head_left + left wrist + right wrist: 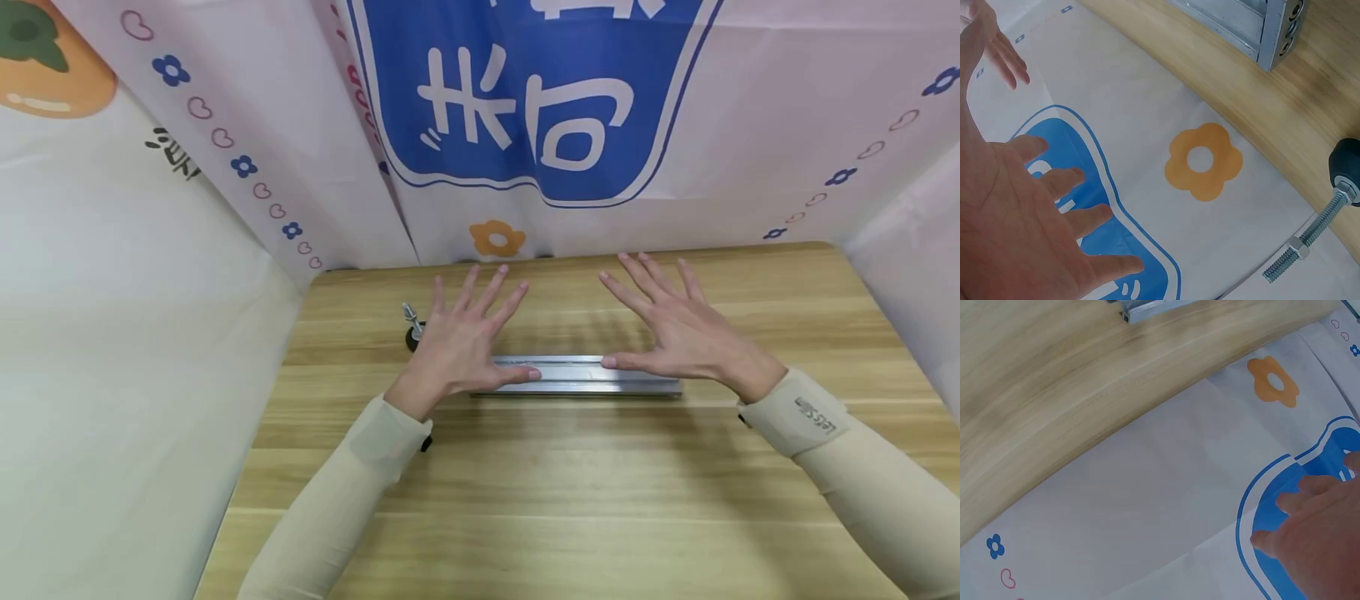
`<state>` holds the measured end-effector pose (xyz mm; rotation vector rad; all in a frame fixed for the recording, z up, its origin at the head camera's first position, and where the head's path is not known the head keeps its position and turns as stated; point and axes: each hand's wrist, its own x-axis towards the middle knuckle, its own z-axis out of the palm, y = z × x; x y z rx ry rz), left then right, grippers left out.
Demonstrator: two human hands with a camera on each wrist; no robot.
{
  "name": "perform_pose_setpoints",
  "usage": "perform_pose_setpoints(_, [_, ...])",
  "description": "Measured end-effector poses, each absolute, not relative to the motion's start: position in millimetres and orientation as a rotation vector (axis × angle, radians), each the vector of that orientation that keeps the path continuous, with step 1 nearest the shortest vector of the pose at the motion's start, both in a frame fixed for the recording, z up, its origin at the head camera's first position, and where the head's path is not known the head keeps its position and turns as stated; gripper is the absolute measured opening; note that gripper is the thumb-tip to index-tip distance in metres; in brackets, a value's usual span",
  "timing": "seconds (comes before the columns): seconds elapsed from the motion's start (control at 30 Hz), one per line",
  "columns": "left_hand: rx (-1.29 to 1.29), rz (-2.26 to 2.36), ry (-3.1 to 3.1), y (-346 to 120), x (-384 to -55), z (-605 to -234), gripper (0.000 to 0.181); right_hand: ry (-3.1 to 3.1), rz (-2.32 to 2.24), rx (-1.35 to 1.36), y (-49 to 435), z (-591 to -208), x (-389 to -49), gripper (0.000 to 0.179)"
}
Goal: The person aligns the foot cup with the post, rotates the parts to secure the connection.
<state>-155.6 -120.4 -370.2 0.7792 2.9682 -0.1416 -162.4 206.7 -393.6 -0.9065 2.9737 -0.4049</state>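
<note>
A silver aluminium extrusion profile (pixel 573 375) lies lengthwise across the wooden table. Over its left part my left hand (pixel 461 342) is spread, fingers straight and thumb pointing inward above the metal. My right hand (pixel 682 333) spreads in the same way over the other end, its thumb overlapping the profile in the head view. Neither hand holds anything. Just left of the left hand stands a levelling foot (pixel 412 325) with a black base. The left wrist view shows its threaded rod and nut (pixel 1299 247), and the profile's end face (pixel 1288 28) with several holes.
The wooden table (pixel 525 500) reaches back to a white printed cloth (pixel 750 167) hung as a wall, with a blue sign and an orange flower (pixel 497 239). More white cloth (pixel 135 375) hangs along the left side, and another on the right.
</note>
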Motion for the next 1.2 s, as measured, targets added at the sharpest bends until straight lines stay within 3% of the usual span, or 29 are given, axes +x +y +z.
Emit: perform_pose_setpoints(1.2, [0.816,-0.112,2.980,-118,-151,-394,0.117,2.895,-0.533,-0.914,204,-423,-152,0.105])
